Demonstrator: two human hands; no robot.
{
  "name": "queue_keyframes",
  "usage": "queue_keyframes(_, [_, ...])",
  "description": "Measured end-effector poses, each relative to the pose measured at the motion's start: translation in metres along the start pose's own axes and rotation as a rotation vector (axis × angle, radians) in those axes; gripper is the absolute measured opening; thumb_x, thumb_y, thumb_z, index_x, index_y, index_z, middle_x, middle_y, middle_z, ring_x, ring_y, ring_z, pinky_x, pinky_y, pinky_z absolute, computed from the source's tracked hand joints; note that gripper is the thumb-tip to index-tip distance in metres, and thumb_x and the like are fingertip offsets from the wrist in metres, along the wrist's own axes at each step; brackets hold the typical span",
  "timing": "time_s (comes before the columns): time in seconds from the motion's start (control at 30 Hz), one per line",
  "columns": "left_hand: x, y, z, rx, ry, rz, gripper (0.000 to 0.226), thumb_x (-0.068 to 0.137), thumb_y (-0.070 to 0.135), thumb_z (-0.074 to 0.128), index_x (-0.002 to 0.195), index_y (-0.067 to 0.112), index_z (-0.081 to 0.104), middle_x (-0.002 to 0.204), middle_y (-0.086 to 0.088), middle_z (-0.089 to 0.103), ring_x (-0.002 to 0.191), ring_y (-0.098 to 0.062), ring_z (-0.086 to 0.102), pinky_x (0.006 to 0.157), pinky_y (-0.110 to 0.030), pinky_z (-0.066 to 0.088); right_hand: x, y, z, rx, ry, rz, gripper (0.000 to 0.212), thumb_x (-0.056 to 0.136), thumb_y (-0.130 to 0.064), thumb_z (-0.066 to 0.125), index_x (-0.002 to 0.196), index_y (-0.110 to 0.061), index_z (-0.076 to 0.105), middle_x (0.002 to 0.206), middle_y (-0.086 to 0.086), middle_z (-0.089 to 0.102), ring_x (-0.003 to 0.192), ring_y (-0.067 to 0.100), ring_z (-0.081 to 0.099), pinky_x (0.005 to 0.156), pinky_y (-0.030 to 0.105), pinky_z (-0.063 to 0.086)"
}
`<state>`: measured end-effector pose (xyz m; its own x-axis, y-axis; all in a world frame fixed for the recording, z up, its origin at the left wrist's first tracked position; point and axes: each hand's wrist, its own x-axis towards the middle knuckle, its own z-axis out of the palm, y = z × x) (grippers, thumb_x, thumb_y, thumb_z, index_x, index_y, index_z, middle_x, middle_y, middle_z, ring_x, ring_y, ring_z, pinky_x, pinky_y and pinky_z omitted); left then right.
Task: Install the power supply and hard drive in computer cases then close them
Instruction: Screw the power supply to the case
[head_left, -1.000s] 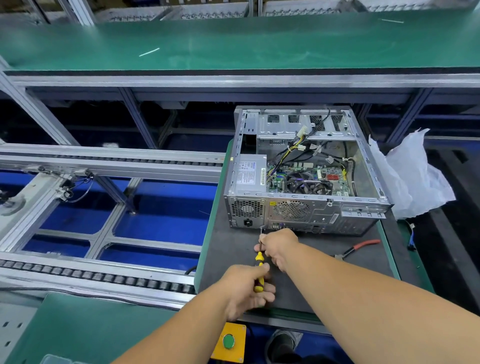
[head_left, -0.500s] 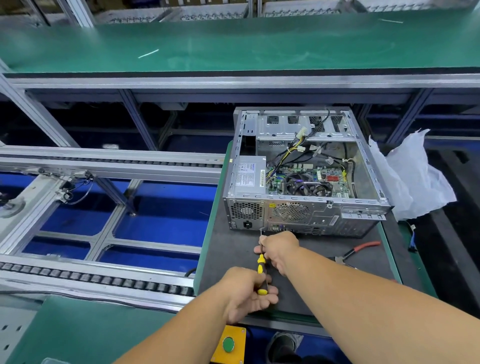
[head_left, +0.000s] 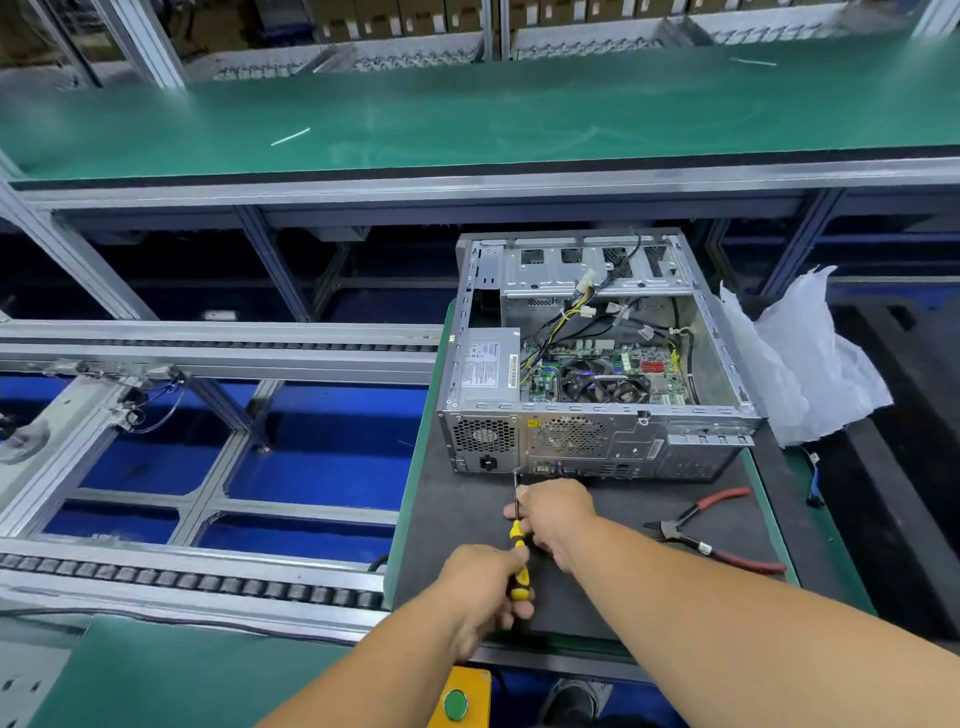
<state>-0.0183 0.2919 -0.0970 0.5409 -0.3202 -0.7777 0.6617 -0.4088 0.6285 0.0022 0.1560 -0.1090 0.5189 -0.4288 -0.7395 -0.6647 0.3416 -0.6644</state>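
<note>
Left hand (head_left: 480, 592) grips yellow-black screwdriver (head_left: 518, 564); right hand (head_left: 553, 512) pinches its shaft, unmoved since earlier frames. Tip at open grey metal computer case (head_left: 597, 441) rear: power-supply screw likely being driven.

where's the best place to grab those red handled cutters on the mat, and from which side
Take the red-handled cutters by the two red handles, probably from the right or from above. They lie flat on the black mat to the right of the right hand, dark jaws toward the hand, handles splayed away from it.

open computer case (head_left: 597, 364) on side, power supply (head_left: 488, 364) seated
</note>
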Motion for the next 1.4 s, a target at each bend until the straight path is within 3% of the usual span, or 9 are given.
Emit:
queue_keyframes(0.17, [0.003,0.002,-0.002,0.041,0.074,-0.022,0.014,0.100,0.014,0.059,0.100,-0.001,0.061,0.078,-0.017,0.066,0.056,-0.028,0.062,0.041,-0.025,0.038,-0.014,0.017,-0.017,0.278,0.030,-0.030,0.021,0.099,-0.002,0.048,0.106,0.001,0.067,0.073,0.010,0.055,0.047,0.017,0.041,0.043,0.022,0.034])
queue_keyframes(0.27, [0.004,0.005,0.007,0.162,0.244,0.009,0.018,0.092,0.016,0.072,0.091,0.001,0.063,0.080,-0.016,0.067,0.059,-0.031,0.068,0.039,-0.025,0.045,-0.023,0.032,-0.037,0.302,0.091,-0.053,0.020,0.098,0.000,0.047,0.101,-0.002,0.066,0.076,0.012,0.060,0.046,0.019,0.049,0.043,0.022,0.039])
queue_keyframes(0.37, [0.004,0.004,0.017,0.262,0.272,0.073,0.020,0.090,0.015,0.073,0.078,0.006,0.059,0.073,-0.009,0.064,0.058,-0.024,0.066,0.048,-0.030,0.059,-0.030,0.039,-0.059,0.296,0.096,-0.065,0.021,0.099,0.004,0.046,0.101,-0.002,0.066,0.078,0.016,0.064,0.047,0.019,0.056,0.045,0.024,0.047])
queue_keyframes(0.53, [-0.009,-0.003,0.020,0.235,0.247,0.089,0.020,0.091,0.016,0.070,0.081,0.003,0.059,0.068,-0.012,0.058,0.043,-0.027,0.055,0.044,-0.025,0.045,-0.041,0.031,-0.090,0.255,0.089,-0.169,0.020,0.097,0.009,0.047,0.096,-0.001,0.064,0.077,0.016,0.061,0.055,0.020,0.056,0.048,0.026,0.049])
queue_keyframes(0.67, [-0.025,-0.007,0.029,0.635,0.179,0.333,0.023,0.094,0.030,0.063,0.082,0.017,0.049,0.075,-0.002,0.061,0.064,-0.022,0.053,0.064,-0.032,0.046,-0.042,0.032,-0.128,0.101,0.165,-0.293,0.018,0.099,0.003,0.050,0.100,-0.005,0.065,0.080,0.014,0.069,0.052,0.015,0.057,0.048,0.025,0.047])
queue_keyframes(0.83, [-0.028,0.032,0.064,0.993,0.018,0.676,0.016,0.096,0.039,0.056,0.090,0.029,0.045,0.083,0.007,0.058,0.077,-0.015,0.054,0.071,-0.035,0.045,-0.037,0.045,-0.190,0.037,0.347,-0.331,0.018,0.094,-0.006,0.059,0.095,-0.019,0.071,0.068,-0.003,0.073,0.048,0.008,0.054,0.050,0.022,0.044])
queue_keyframes(1.07, [-0.005,0.089,0.186,0.893,-0.237,0.778,0.011,0.097,0.032,0.054,0.090,0.032,0.045,0.080,0.001,0.064,0.077,-0.019,0.065,0.076,-0.042,0.054,-0.019,0.040,-0.284,0.163,0.474,-0.299,0.019,0.089,-0.003,0.057,0.088,-0.015,0.072,0.069,0.004,0.070,0.050,0.013,0.055,0.049,0.027,0.043])
queue_keyframes(1.2, [0.006,0.105,0.268,0.678,-0.371,0.627,0.015,0.101,0.017,0.051,0.092,0.028,0.047,0.081,-0.002,0.067,0.065,-0.015,0.065,0.058,-0.034,0.051,-0.008,0.031,-0.349,0.158,0.560,-0.318,0.014,0.084,-0.009,0.062,0.083,-0.019,0.072,0.071,0.001,0.072,0.051,0.012,0.060,0.052,0.032,0.050])
queue_keyframes(1.4, [0.018,0.131,0.360,0.390,-0.459,0.368,0.015,0.105,-0.001,0.038,0.112,0.010,0.045,0.086,-0.016,0.061,0.068,-0.026,0.059,0.057,-0.031,0.045,0.007,0.036,-0.448,-0.049,0.672,-0.334,0.018,0.087,-0.012,0.066,0.084,-0.029,0.068,0.082,-0.007,0.072,0.074,0.016,0.065,0.065,0.026,0.050])
